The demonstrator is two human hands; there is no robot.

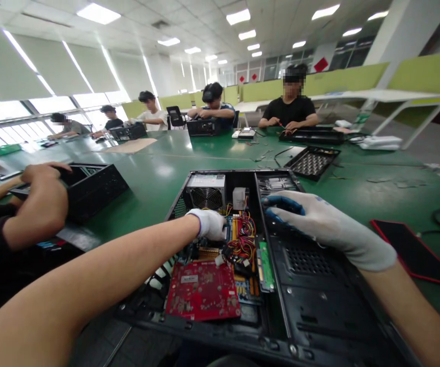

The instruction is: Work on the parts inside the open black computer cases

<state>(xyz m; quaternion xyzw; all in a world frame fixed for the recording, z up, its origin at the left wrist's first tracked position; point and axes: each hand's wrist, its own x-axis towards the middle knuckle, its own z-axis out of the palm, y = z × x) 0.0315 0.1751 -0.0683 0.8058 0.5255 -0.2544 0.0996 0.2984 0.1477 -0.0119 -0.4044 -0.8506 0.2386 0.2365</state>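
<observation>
An open black computer case (289,306) lies before me, its inside facing up. My left hand (210,224), in a white glove, reaches in over the blue motherboard (248,290). Its fingers are closed and point down beside the bundled wires (245,237); what they hold is hidden. My right hand (307,214), in a white glove with a blue palm, has its fingers curled at the case's divider rail, near the drive bay. A silver power supply (207,191) with a fan sits at the far end. A red circuit board (204,290) lies at the near end, a green one (266,267) along the rail.
A red-edged black panel (414,250) lies on the green table (159,168) to the right, near black cables. Beyond my case is a perforated black panel (311,162). At left, a co-worker's arm (48,199) reaches over another case (98,191). Several people work farther back.
</observation>
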